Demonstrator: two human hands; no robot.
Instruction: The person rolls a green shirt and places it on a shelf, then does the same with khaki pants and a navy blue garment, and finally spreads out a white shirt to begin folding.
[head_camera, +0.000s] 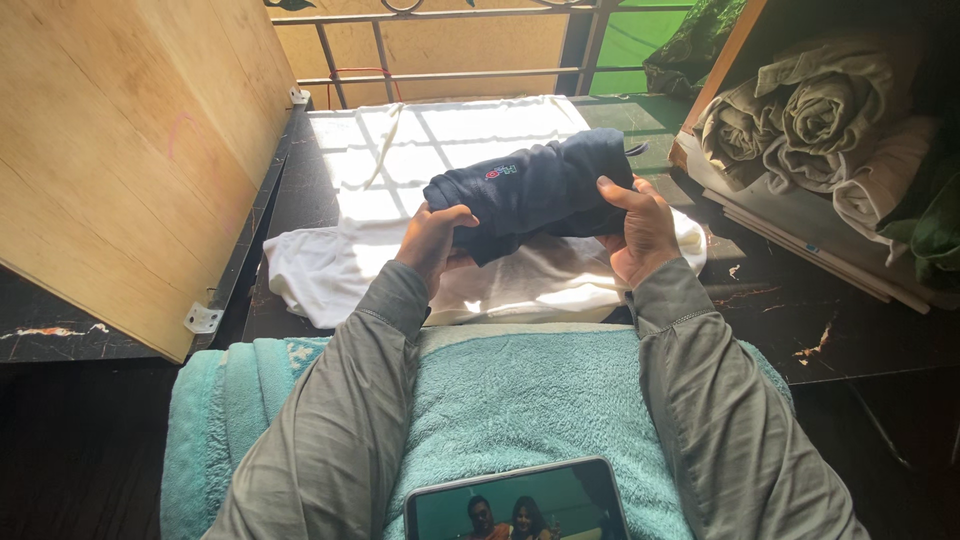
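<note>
A rolled dark navy garment (540, 185) with a small coloured emblem is held up between both my hands above a white garment (400, 160) spread flat on the dark surface. My left hand (432, 238) grips the roll's left end from below. On the right end, my right hand (640, 225) clasps it with the thumb on top. Grey sleeves cover both arms.
A teal towel (520, 400) lies over my lap, with a tablet (520, 503) at the bottom edge. A wooden panel (120, 150) stands at left. At right, a shelf (800, 215) holds rolled olive and white garments (810, 120). A metal railing (440, 40) runs behind.
</note>
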